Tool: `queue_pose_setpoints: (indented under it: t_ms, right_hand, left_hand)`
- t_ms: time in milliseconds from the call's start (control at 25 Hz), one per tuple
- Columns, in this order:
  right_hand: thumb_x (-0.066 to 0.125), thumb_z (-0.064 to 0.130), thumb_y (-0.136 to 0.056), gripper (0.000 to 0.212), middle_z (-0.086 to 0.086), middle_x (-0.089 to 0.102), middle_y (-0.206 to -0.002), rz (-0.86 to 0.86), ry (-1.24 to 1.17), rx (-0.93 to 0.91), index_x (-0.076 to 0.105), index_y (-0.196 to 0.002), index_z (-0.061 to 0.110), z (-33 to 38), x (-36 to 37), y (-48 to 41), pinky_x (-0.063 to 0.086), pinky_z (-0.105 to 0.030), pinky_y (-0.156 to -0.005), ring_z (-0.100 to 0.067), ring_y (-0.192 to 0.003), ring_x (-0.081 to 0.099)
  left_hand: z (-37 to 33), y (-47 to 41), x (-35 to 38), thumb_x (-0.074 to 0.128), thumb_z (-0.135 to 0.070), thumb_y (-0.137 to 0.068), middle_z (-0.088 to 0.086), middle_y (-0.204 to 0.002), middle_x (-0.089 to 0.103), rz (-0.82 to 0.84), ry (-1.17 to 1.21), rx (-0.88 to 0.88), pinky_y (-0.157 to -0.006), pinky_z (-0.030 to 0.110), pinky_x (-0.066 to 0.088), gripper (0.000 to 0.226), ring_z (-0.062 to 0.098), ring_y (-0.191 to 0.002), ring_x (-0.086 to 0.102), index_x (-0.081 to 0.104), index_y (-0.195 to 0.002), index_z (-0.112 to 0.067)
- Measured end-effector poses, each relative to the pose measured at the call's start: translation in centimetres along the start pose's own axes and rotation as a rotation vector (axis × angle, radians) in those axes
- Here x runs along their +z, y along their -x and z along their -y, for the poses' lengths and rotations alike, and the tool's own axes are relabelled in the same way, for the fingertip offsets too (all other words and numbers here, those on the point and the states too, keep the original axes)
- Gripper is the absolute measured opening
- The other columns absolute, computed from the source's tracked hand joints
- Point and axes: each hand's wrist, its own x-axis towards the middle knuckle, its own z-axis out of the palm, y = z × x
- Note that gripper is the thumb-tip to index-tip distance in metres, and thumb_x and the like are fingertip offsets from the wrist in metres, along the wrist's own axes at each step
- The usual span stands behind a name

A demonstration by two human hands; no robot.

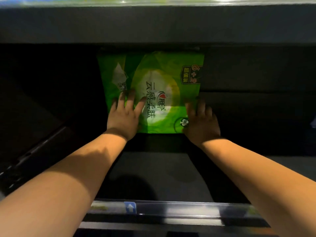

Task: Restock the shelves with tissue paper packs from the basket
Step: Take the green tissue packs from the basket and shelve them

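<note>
Pressing flat on green tissue pack point(159, 79) with left hand point(123, 116), fingers spread; right hand point(201, 121) straight-fingered against its right edge. Lying between both hands on dark shelf point(162, 175).

Dim shelf interior, glare along the top edge, soft blur and wide-angle bending at the borders.
</note>
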Motion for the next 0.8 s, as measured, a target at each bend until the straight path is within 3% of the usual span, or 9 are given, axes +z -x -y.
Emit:
queue_pose_setpoints:
  t_ms: [80,160,240,360,480,560,680,800]
  right_hand:
    - [0.057,0.049,-0.087,0.088,-0.019,0.005,-0.157,0.089,0.082,-0.061,0.002,-0.153,0.029,0.8,-1.2,1.1,0.025,-0.050,-0.111,-0.044,-0.137,0.021]
    - [0.059,0.053,-0.084,0.088,-0.016,0.008,-0.157,0.194,0.127,-0.072,0.008,-0.152,0.029,1.4,-3.0,2.4,0.019,-0.052,-0.112,-0.042,-0.140,0.015]
    - [0.061,0.049,-0.083,0.077,-0.016,0.015,-0.155,0.186,0.174,-0.098,0.024,-0.148,0.029,1.4,-4.7,4.6,0.020,-0.056,-0.111,-0.043,-0.139,0.017]
    - [0.058,0.058,-0.081,0.074,-0.013,0.026,-0.152,0.120,0.222,0.010,0.032,-0.144,0.031,-0.3,-7.7,8.9,0.027,-0.057,-0.107,-0.043,-0.135,0.027]
    - [0.040,0.072,-0.084,0.075,-0.011,0.027,-0.151,0.123,0.183,0.115,0.024,-0.145,0.031,-2.5,-11.1,13.6,0.026,-0.056,-0.109,-0.039,-0.137,0.026]
    - [0.031,0.077,-0.083,0.078,-0.008,0.018,-0.155,0.161,0.190,0.135,0.013,-0.147,0.035,-4.4,-12.9,17.7,0.023,-0.056,-0.110,-0.038,-0.141,0.020]
    - [0.031,0.079,-0.079,0.080,-0.011,0.040,-0.147,0.072,0.242,0.215,0.034,-0.143,0.031,-6.9,-15.1,25.1,0.039,-0.061,-0.099,-0.042,-0.130,0.041]
    - [0.035,0.077,-0.074,0.081,-0.012,0.050,-0.139,0.093,0.218,0.383,0.048,-0.137,0.028,-9.8,-16.3,33.3,0.043,-0.062,-0.094,-0.043,-0.124,0.047]
  left_hand:
    - [-0.7,0.9,-0.9,0.056,-0.054,-0.085,0.014,-0.154,0.010,-0.051,0.019,0.031,-0.117,0.049,0.015,0.090,0.038,-0.140,0.016,-0.001,-0.151,-0.030]
    - [-2.1,2.0,-2.4,0.063,-0.060,-0.078,0.011,-0.153,0.016,-0.032,0.106,0.106,-0.118,0.049,0.013,0.098,0.035,-0.140,0.017,0.006,-0.151,-0.028]
    - [-3.4,3.1,-4.0,0.060,-0.063,-0.079,0.006,-0.156,0.014,0.073,0.177,0.246,-0.119,0.047,0.010,0.095,0.029,-0.145,0.010,0.007,-0.150,-0.028]
    - [-4.6,5.0,-7.4,0.054,-0.066,-0.082,0.001,-0.152,0.028,0.103,0.291,0.380,-0.116,0.043,0.019,0.082,0.025,-0.142,0.021,0.020,-0.147,-0.031]
    - [-6.1,7.9,-11.5,0.050,-0.071,-0.080,-0.003,-0.145,0.040,0.069,0.399,0.447,-0.107,0.039,0.034,0.082,0.021,-0.134,0.036,0.022,-0.147,-0.033]
    - [-7.8,10.6,-13.9,0.050,-0.069,-0.080,-0.007,-0.147,0.038,0.048,0.503,0.520,-0.110,0.035,0.030,0.082,0.017,-0.136,0.034,0.022,-0.148,-0.034]
    - [-11.6,15.3,-16.1,0.052,-0.064,-0.080,-0.002,-0.141,0.048,-0.064,0.589,0.621,-0.109,0.037,0.032,0.075,0.021,-0.133,0.043,0.037,-0.143,-0.027]
    - [-16.9,21.1,-17.3,0.052,-0.055,-0.077,0.001,-0.130,0.057,-0.092,0.761,0.783,-0.105,0.035,0.039,0.066,0.021,-0.121,0.053,0.048,-0.135,-0.022]
